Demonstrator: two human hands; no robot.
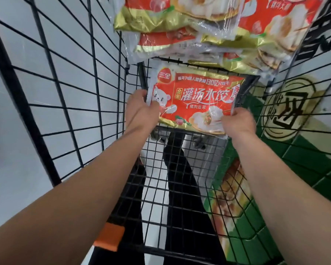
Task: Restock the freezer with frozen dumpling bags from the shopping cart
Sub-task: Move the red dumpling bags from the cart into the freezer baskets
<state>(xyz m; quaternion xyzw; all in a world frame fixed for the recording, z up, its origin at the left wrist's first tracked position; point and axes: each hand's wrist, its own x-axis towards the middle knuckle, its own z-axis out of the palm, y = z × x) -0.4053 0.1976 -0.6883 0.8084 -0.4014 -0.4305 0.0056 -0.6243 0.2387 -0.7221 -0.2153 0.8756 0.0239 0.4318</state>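
A red and gold frozen dumpling bag point(195, 96) with white lettering is held inside the black wire shopping cart point(71, 96). My left hand point(139, 109) grips its left edge, thumb on the front. My right hand point(237, 123) pinches its lower right corner. Several more dumpling bags point(180, 18) of the same kind are piled at the far end of the cart, above the held bag. The freezer is not in view.
The cart's wire floor point(180, 188) lies under my forearms, with an orange clip point(109, 238) on its near rim. Through the mesh show grey floor tiles at left and a green floor graphic point(302, 146) at right.
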